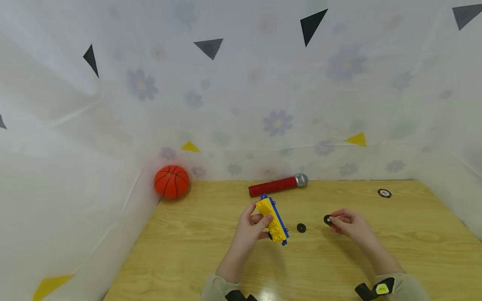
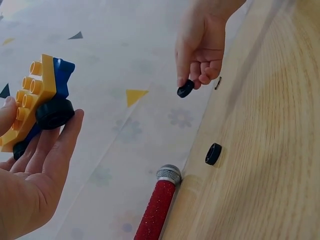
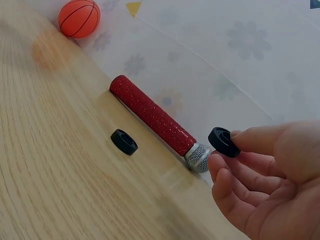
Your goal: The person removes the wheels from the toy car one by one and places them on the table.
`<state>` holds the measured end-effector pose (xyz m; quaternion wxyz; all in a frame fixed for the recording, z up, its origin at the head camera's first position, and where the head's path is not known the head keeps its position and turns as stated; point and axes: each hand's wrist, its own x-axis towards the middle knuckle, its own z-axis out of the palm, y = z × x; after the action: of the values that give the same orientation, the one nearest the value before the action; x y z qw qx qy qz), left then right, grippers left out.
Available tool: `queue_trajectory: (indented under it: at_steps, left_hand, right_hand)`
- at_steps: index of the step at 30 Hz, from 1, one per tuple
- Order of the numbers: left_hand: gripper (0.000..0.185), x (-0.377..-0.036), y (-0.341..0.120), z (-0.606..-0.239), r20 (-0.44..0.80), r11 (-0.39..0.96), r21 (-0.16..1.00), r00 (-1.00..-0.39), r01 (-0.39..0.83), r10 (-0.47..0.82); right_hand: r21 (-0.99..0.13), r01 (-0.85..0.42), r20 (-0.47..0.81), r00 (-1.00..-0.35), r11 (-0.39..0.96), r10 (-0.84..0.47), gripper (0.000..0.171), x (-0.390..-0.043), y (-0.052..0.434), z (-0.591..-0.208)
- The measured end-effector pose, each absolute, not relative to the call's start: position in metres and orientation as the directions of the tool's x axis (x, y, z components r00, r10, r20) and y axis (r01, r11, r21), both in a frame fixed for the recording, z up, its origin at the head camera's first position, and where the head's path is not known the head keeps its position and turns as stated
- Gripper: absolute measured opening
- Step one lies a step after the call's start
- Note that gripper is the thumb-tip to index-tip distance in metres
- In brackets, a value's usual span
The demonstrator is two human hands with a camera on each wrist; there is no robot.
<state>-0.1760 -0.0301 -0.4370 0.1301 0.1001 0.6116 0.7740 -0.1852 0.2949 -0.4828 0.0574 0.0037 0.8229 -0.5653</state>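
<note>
Yellow-and-blue brick car (image 1: 273,218) gripped in the left hand (image 1: 251,228); the right hand (image 1: 348,223) pinches a black wheel (image 1: 328,220).
Both hover over a pale wooden table (image 1: 188,251), flower-printed white sheeting (image 1: 263,104) behind; no readable writing.

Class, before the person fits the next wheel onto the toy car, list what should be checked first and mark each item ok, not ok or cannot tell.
1. Left hand grips the yellow and blue brick car firmly: ok.
2. Right hand pinches a black wheel at its fingertips: ok.
3. One wheel already sits on the car: ok.
4. A free axle faces the right hand: cannot tell.
5. Spare wheel lies on the wooden table between the hands: ok.
6. Red microphone and orange ball lie back by the wall, apart from the hands: ok.
</note>
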Motion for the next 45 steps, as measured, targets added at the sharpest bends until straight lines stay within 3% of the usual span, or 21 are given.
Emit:
queue_trajectory:
  at_steps: [23, 45]
  left_hand:
    - [0.057, -0.182, -0.031, -0.437, 0.038, -0.240, 0.970, -0.949, -0.041, 0.314]
    - [0.054, -0.182, -0.028, -0.432, 0.007, -0.210, 0.976, -0.952, -0.060, 0.304]
  right_hand:
    - [-0.767, 0.082, -0.087, -0.996, 0.636, 0.023, 0.022, -0.205, 0.292, -0.506]
    - [-0.786, 0.079, -0.042, -0.996, 0.613, 0.075, 0.032, -0.199, 0.297, -0.503]
